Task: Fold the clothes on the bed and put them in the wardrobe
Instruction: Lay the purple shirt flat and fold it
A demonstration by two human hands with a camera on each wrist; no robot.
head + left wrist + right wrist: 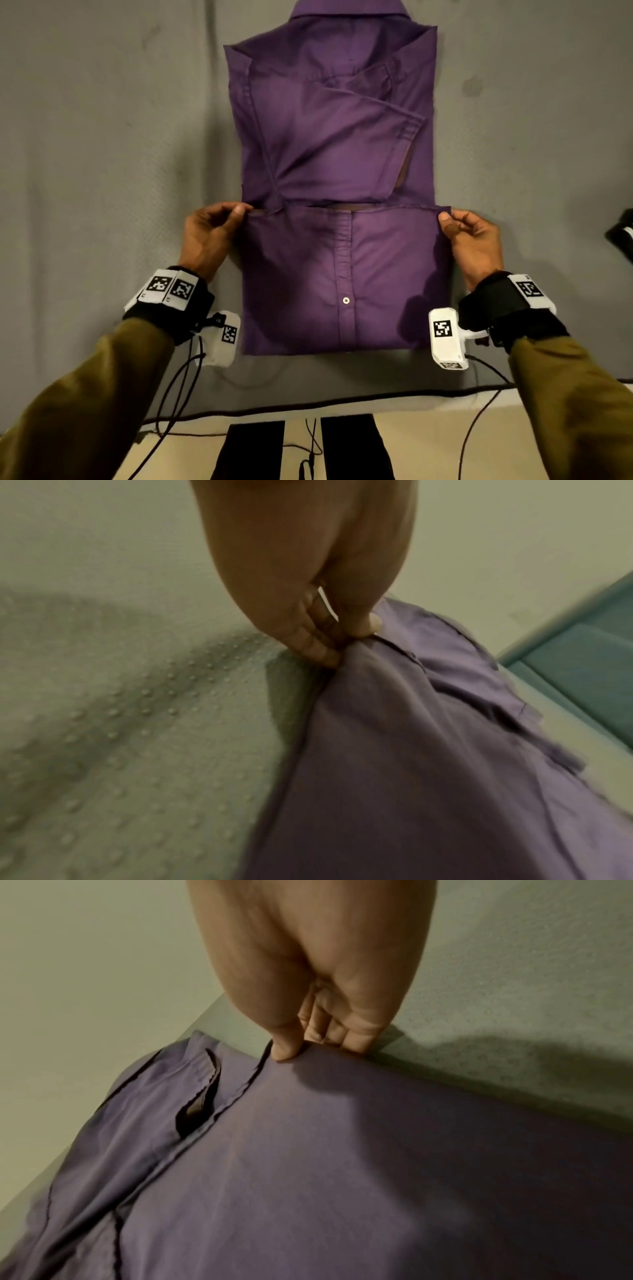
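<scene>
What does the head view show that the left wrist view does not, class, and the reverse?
Only the head view shows the right hand, the collar, the white button and both wrist cameras. Only the left wrist view shows the teal panel beyond the bed. Both show the left hand pinching the purple shirt on the grey bedcover.

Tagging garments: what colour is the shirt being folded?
Solid purple shirt, no pattern; clearest in the head view. The wrist views show it duller.
</scene>
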